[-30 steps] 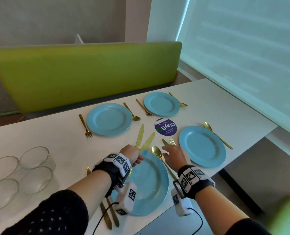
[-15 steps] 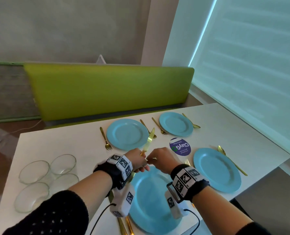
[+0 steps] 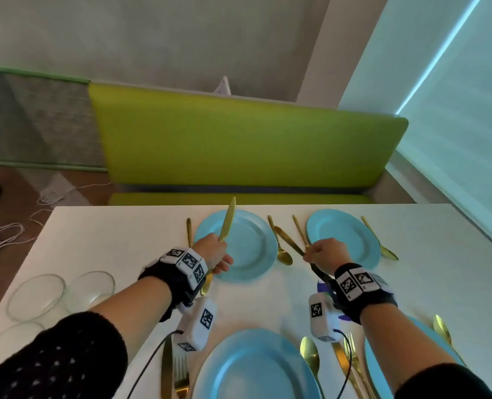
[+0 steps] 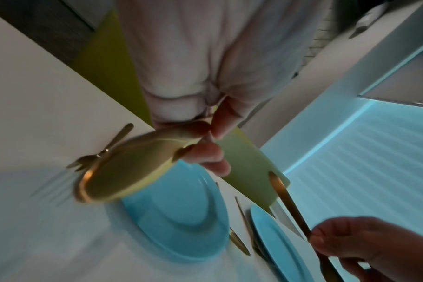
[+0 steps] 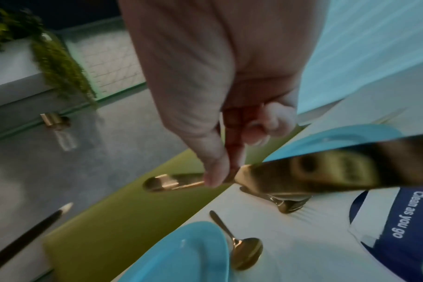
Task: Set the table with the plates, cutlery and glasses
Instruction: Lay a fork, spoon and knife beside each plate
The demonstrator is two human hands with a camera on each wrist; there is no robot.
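My left hand grips a gold knife by its handle, blade pointing up and away, over the near edge of the far left blue plate. My right hand pinches a second gold knife, held slanted above the gap between that plate and the far right blue plate. In the left wrist view the first knife fills the middle, blurred. In the right wrist view my thumb and fingers pinch the second knife above a fork and a spoon.
Forks and spoons lie beside the far plates. A near blue plate has cutlery on both sides. Glass bowls stand at the table's left. A round blue sticker lies mid-table. A green bench runs behind.
My right hand took one of the two knives from my left hand. Both hands then moved apart and forward to the far plates, each holding a knife.
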